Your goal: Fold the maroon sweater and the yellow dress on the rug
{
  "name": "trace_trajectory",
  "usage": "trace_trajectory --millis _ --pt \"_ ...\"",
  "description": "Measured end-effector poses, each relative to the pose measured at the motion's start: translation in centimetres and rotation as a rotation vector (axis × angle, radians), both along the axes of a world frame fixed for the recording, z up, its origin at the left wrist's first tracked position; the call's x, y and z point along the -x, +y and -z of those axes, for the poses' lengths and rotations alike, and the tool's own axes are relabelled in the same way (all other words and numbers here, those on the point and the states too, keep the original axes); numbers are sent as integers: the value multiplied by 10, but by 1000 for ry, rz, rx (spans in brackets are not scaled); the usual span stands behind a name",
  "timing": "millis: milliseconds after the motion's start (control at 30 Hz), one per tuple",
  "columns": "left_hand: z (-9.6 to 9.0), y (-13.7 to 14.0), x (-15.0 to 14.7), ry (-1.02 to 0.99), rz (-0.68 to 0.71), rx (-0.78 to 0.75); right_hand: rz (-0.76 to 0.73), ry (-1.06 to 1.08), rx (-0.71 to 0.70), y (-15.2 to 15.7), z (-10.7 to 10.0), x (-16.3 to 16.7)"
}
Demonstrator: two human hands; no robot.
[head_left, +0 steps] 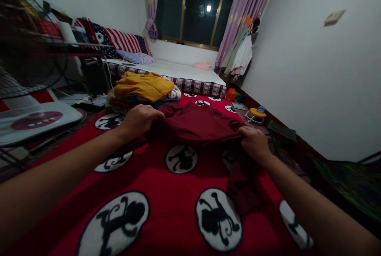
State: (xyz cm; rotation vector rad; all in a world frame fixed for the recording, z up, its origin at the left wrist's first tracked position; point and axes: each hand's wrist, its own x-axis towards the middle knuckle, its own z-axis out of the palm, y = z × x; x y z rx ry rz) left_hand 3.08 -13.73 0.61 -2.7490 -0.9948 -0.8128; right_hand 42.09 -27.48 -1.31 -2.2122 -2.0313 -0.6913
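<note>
A dark red long-sleeved top (202, 125) is stretched between my two hands, just over a red blanket (166, 204) with round white patches. My left hand (141, 120) is closed on its left edge, and my right hand (254, 141) grips its right edge. One sleeve hangs below my right hand and rests on the blanket. Beyond my left hand lies a pile of folded clothes, with a mustard yellow garment (144, 86) on top.
At the left stand a fan (32, 117) and a cluttered table (80, 45). A sofa bed (178, 61) runs under the window. Along the right wall are hanging clothes (242, 57), a small yellow stool (256, 113) and a dark green folding stool (281, 132).
</note>
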Motion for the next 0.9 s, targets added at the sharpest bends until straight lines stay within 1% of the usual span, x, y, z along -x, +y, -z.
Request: trace_trajectory --millis 33,67,133,167,200,267,333,367,433,500,567,667,733,833,900 --pt "-6 -4 3 53 29 -20 -6 2 21 -3 0 -4" --pt "-10 -7 7 99 67 -10 -27 -2 83 -6 2 -7" --pt "-10 -12 12 199 143 68 -85 -13 238 -12 11 -11" --pt "-6 -13 14 256 172 117 -106 -16 279 -15 16 -12" --pt "-1 -14 15 303 190 156 -120 -15 275 -17 20 -11" --pt "12 -20 17 329 208 187 -154 1 174 -20 27 -7" --pt "24 -30 16 279 234 185 -233 41 87 -24 31 2" --pt "29 -38 15 251 258 189 -286 63 78 -27 33 8" --pt "37 -54 10 245 322 214 -385 102 127 -34 38 18" --pt "42 -68 3 284 365 239 -436 140 191 -41 44 26" --pt "45 -76 -6 316 342 265 -446 201 212 -46 48 30" --pt "46 -76 -24 267 223 305 -453 312 171 -48 52 28" --pt "50 -72 -39 135 181 302 -459 372 136 -49 55 25" --pt "65 -62 -60 -86 196 233 -458 501 46 -50 61 23" --pt "80 -57 -71 -112 195 215 -454 608 -23 -52 66 23"
